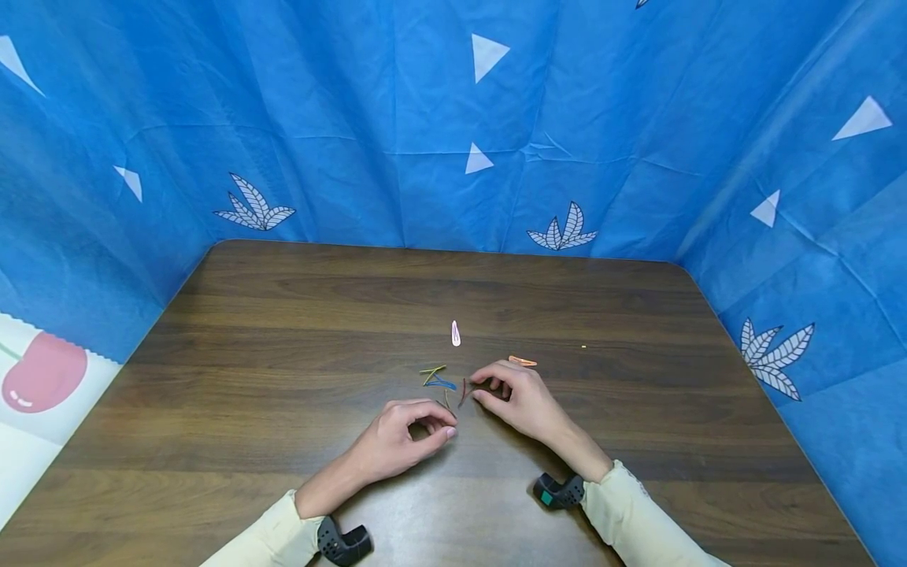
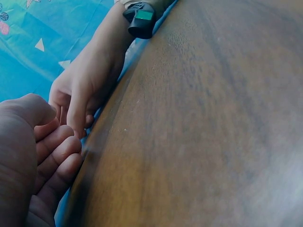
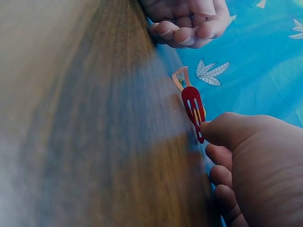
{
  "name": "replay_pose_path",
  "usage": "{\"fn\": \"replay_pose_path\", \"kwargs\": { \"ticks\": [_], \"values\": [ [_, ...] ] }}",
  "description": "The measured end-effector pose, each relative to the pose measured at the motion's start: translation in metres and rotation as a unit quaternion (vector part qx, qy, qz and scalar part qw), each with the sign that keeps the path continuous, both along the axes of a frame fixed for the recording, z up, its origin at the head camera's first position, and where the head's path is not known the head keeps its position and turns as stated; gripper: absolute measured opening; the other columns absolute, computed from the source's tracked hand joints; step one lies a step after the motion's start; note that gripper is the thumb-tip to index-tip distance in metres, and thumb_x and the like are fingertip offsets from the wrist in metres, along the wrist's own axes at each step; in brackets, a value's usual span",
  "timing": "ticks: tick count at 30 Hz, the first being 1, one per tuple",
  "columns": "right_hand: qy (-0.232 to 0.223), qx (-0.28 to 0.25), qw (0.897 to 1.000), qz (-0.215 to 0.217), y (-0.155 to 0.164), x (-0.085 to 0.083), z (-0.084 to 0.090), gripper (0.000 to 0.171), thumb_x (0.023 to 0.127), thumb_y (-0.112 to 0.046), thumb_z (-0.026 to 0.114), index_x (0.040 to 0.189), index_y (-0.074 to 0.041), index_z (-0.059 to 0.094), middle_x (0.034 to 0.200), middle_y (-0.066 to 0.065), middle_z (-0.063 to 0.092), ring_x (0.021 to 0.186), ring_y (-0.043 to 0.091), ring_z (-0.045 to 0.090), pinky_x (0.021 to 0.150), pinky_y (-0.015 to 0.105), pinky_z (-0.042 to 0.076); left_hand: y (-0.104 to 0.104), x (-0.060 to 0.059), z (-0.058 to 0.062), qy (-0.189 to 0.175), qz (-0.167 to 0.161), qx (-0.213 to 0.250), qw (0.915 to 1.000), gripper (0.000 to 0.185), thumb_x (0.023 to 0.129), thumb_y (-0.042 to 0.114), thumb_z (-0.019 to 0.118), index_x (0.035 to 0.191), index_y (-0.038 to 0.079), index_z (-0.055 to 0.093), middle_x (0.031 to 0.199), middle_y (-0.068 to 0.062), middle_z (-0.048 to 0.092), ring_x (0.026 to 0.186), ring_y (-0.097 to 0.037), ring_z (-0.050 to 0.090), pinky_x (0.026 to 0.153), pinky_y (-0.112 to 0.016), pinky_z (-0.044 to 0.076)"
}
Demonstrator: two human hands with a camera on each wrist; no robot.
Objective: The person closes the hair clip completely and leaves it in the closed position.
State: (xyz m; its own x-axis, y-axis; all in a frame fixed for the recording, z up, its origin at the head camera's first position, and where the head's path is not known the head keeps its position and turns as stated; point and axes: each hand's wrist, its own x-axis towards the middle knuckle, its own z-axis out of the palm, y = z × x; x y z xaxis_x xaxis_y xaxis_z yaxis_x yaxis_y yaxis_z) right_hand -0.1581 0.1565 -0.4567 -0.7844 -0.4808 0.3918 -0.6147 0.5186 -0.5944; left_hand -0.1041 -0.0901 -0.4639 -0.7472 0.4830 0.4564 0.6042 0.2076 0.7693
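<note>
My right hand [image 1: 520,398] pinches the end of a red snap hair clip [image 3: 193,111] between thumb and fingers, low over the table. In the right wrist view the thumb tip lies on the clip, and a peach-coloured clip [image 3: 180,78] shows just behind it. My left hand [image 1: 411,437] is close to the table, its fingers loosely curled and nothing visible in them. Just beyond its fingertips is a thin brownish clip [image 1: 446,400]. Yellow [image 1: 431,372] and blue [image 1: 442,383] hair clips lie between the hands, slightly farther back.
A pale pink hair clip [image 1: 456,335] lies farther back on the wooden table [image 1: 319,315]. Beside the right hand's knuckles is an orange clip [image 1: 523,361]. A tiny yellow piece [image 1: 584,346] lies off to the right. Blue curtains [image 1: 340,118] surround the table.
</note>
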Motion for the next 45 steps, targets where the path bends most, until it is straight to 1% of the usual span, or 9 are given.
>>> {"fn": "replay_pose_path", "kwargs": {
  "ticks": [4, 8, 13, 17, 21, 27, 33, 40, 45],
  "values": [
    [-0.002, 0.002, 1.0, 0.007, -0.0015, -0.0002, 0.0007, 0.019, 0.089, -0.014, 0.082, 0.107, -0.016, 0.077, 0.09, -0.007, 0.069, 0.073, 0.009, 0.055, 0.062, 0.021, 0.047, -0.0004, -0.0003, 0.0008, 0.001, -0.002, 0.002, 1.0, 0.006, 0.095, 0.008, 0.074, 0.1, 0.011, 0.076, 0.088, 0.004, 0.074, 0.077, -0.003, 0.066, 0.069, -0.026, 0.059],
    [-0.005, 0.004, 1.0, 0.014, -0.0027, -0.0008, 0.0, 0.017, 0.09, -0.014, 0.081, 0.106, -0.017, 0.077, 0.095, -0.008, 0.072, 0.076, 0.009, 0.056, 0.063, 0.021, 0.046, -0.0008, -0.0011, 0.0007, -0.002, -0.001, 0.0, 1.0, 0.005, 0.095, 0.008, 0.074, 0.1, 0.011, 0.076, 0.088, 0.004, 0.074, 0.077, -0.002, 0.065, 0.069, -0.027, 0.059],
    [-0.003, 0.006, 1.0, 0.013, -0.0036, -0.0015, -0.0008, 0.014, 0.091, -0.014, 0.08, 0.103, -0.018, 0.077, 0.098, -0.008, 0.073, 0.078, 0.008, 0.057, 0.064, 0.021, 0.047, -0.0014, -0.0021, 0.0012, -0.008, 0.0, -0.003, 1.0, 0.005, 0.095, 0.009, 0.074, 0.1, 0.011, 0.076, 0.088, 0.005, 0.074, 0.077, -0.002, 0.065, 0.069, -0.027, 0.059],
    [-0.001, 0.008, 1.0, 0.01, -0.0039, -0.0016, -0.0015, 0.013, 0.091, -0.014, 0.08, 0.103, -0.018, 0.078, 0.1, -0.008, 0.072, 0.078, 0.008, 0.057, 0.065, 0.022, 0.048, -0.0017, -0.0019, 0.002, -0.004, 0.0, 0.0, 1.0, 0.005, 0.095, 0.009, 0.074, 0.1, 0.011, 0.076, 0.088, 0.004, 0.074, 0.076, -0.003, 0.066, 0.069, -0.027, 0.059],
    [0.001, 0.008, 1.0, 0.013, -0.0042, -0.0012, -0.003, 0.012, 0.091, -0.015, 0.08, 0.103, -0.019, 0.078, 0.1, -0.008, 0.072, 0.079, 0.008, 0.058, 0.066, 0.022, 0.048, -0.002, -0.0014, 0.0021, 0.001, 0.001, 0.002, 1.0, 0.006, 0.095, 0.008, 0.074, 0.099, 0.011, 0.076, 0.088, 0.003, 0.074, 0.076, -0.004, 0.066, 0.069, -0.027, 0.059],
    [0.013, 0.001, 1.0, 0.016, -0.0048, 0.0004, -0.0042, 0.011, 0.091, -0.015, 0.08, 0.101, -0.019, 0.079, 0.099, -0.008, 0.072, 0.079, 0.007, 0.059, 0.066, 0.022, 0.048, -0.0035, -0.0018, 0.0004, -0.005, 0.003, -0.004, 1.0, 0.006, 0.095, 0.009, 0.074, 0.099, 0.012, 0.076, 0.089, 0.005, 0.074, 0.077, -0.003, 0.066, 0.069, -0.026, 0.059],
    [-0.003, 0.009, 1.0, 0.006, -0.0056, 0.002, -0.0016, 0.005, 0.091, -0.018, 0.08, 0.095, -0.021, 0.078, 0.099, -0.009, 0.07, 0.087, 0.007, 0.062, 0.071, 0.023, 0.05, -0.0044, -0.0019, -0.0004, -0.008, -0.001, -0.006, 0.9999, 0.005, 0.095, 0.009, 0.074, 0.099, 0.012, 0.075, 0.089, 0.008, 0.072, 0.077, 0.0, 0.065, 0.069, -0.024, 0.058],
    [-0.003, 0.017, 1.0, 0.012, -0.0064, 0.0024, -0.0001, 0.007, 0.093, -0.017, 0.078, 0.095, -0.023, 0.077, 0.1, -0.01, 0.069, 0.092, 0.006, 0.064, 0.076, 0.027, 0.052, -0.0048, -0.0014, 0.0013, -0.007, 0.001, -0.005, 1.0, 0.005, 0.095, 0.009, 0.074, 0.099, 0.012, 0.076, 0.089, 0.005, 0.074, 0.077, -0.002, 0.066, 0.07, -0.025, 0.059],
    [-0.002, 0.021, 1.0, 0.015, -0.0057, 0.0026, 0.0, 0.005, 0.095, -0.018, 0.076, 0.096, -0.023, 0.077, 0.1, -0.01, 0.069, 0.093, 0.006, 0.063, 0.077, 0.028, 0.052, -0.0044, -0.001, 0.0018, -0.003, 0.002, -0.005, 1.0, 0.006, 0.095, 0.009, 0.074, 0.099, 0.011, 0.076, 0.089, 0.004, 0.075, 0.077, -0.003, 0.066, 0.07, -0.026, 0.059]
  ]
}}
